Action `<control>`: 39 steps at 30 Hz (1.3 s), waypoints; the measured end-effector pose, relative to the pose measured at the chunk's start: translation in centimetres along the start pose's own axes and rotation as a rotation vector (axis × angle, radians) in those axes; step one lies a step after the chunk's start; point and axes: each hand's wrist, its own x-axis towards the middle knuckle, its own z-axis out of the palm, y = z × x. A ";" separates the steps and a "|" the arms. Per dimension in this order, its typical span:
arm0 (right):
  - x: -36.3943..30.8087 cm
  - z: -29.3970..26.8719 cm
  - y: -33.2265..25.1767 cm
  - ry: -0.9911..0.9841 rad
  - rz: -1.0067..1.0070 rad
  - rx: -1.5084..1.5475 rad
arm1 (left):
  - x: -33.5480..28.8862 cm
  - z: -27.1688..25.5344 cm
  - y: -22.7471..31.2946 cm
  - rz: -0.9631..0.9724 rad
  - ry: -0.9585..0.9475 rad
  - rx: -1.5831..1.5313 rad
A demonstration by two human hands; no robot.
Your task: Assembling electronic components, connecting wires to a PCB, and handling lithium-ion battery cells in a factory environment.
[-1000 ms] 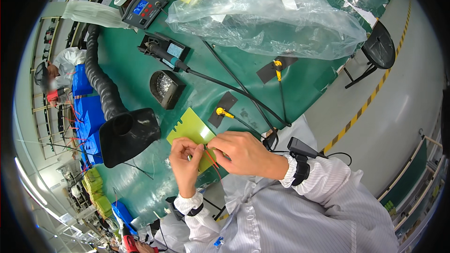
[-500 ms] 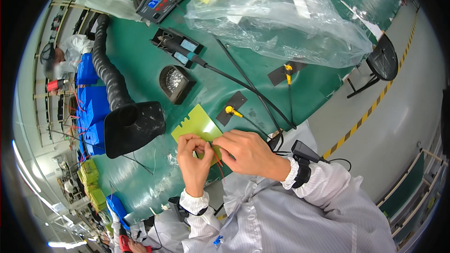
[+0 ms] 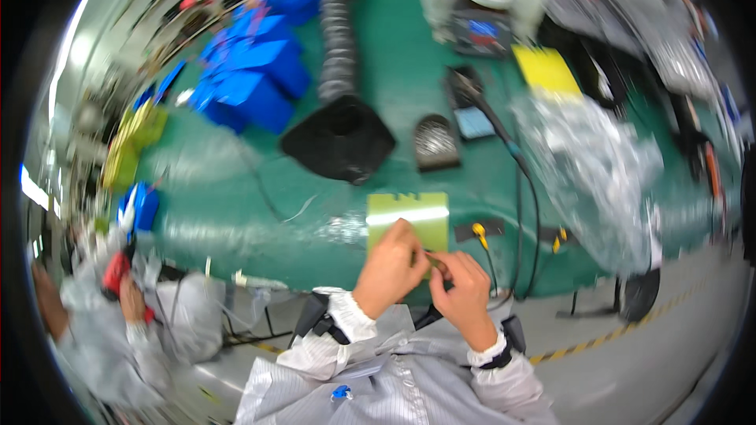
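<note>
My left hand (image 3: 391, 269) and my right hand (image 3: 463, 299) meet over the table's near edge. Fingers on both hands are closed in a pinch. Between the fingertips is something small and dark, too blurred to name. Just beyond them lies a flat yellow-green plate (image 3: 408, 210) with notches along its far edge; my left hand covers its near part. To the right of the plate a yellow connector (image 3: 479, 230) on a black cable rests on a dark strip.
A black fume hose hood (image 3: 339, 142), a metal-wool tip cleaner (image 3: 435, 142) and a soldering iron (image 3: 490, 110) in its stand lie beyond. Clear plastic bags (image 3: 587, 165) spread at right. A co-worker's hand (image 3: 132, 299) is near a red tool (image 3: 118, 274) at left.
My view has swung round, so the table's near edge now runs across the picture. Both hands stay pinched together near the plate. A pair of white sleeves now shows across the table.
</note>
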 end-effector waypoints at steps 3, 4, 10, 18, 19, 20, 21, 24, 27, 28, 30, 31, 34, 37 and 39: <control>-0.6 0.6 0.2 -0.017 -0.009 -0.009 | -0.6 -0.7 0.0 -0.038 0.020 -0.174; -0.8 0.6 0.0 -0.003 0.014 -0.001 | -1.0 -1.6 0.5 -0.087 0.036 -0.247; -0.7 -0.1 0.9 -0.016 0.031 -0.026 | -3.4 -4.3 -0.8 -0.035 0.282 -0.402; -0.7 0.3 0.9 0.019 0.004 0.001 | -2.0 -1.3 0.7 0.002 0.164 -0.136; -0.7 0.3 0.9 0.024 -0.003 -0.001 | -1.8 -0.8 0.6 0.011 0.160 -0.144; -0.8 0.3 0.8 0.026 -0.010 0.000 | -1.6 -0.4 0.3 0.015 0.160 -0.121; -0.9 0.2 0.8 0.023 -0.006 -0.002 | -1.5 0.0 0.0 0.014 0.163 -0.096; -0.9 0.2 0.7 -0.004 0.003 -0.016 | -1.5 0.4 -0.8 -0.010 0.189 -0.177; -0.9 -0.2 0.4 0.009 -0.005 -0.003 | -1.5 -0.1 -0.2 -0.029 0.171 -0.171; -0.8 -0.1 0.4 0.005 -0.007 0.001 | -1.4 -0.1 -0.3 -0.033 0.174 -0.168; -0.8 0.2 0.4 0.003 -0.004 0.002 | -1.3 -0.2 -0.5 -0.033 0.171 -0.159; -0.8 0.4 0.5 0.001 -0.002 0.006 | -1.3 -0.3 -0.9 -0.037 0.169 -0.155; -0.9 1.2 0.8 -0.001 0.019 -0.008 | -2.1 -3.5 -3.2 -0.065 0.376 -0.289; -0.7 0.8 0.8 0.044 0.015 -0.036 | -6.5 -11.8 -6.0 -0.155 0.590 -0.324; -0.5 0.3 0.6 0.040 0.027 -0.029 | -11.2 -16.6 -9.4 -0.243 0.804 -0.294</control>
